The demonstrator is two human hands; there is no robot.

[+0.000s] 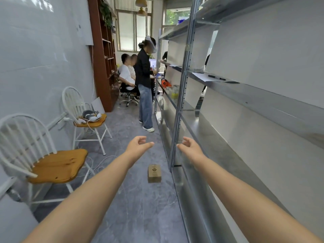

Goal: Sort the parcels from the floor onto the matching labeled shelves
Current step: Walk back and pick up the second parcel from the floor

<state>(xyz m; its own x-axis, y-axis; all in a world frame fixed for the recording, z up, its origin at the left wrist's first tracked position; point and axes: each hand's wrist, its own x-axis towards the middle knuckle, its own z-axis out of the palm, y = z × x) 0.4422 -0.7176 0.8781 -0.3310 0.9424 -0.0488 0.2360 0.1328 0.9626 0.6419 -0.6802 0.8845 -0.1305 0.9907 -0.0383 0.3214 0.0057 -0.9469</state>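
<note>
A small brown cardboard parcel [154, 173] with a black logo on top lies on the grey floor, close to the foot of the metal shelving unit [182, 95] on the right. Both my arms stretch forward above it. My left hand [138, 145] is open, fingers loosely curled, and holds nothing. My right hand [189, 146] is open too and empty, just in front of the shelf upright. Both hands are beyond and above the parcel, not touching it. The shelves run along the whole right side; labels on them cannot be read.
Two white chairs with wooden seats [57, 165] [91, 120] stand along the left wall, the farther one holding a headset and cables. A standing person [145, 85] blocks the aisle ahead; others sit behind. A paper and pen [216, 77] lie on a shelf.
</note>
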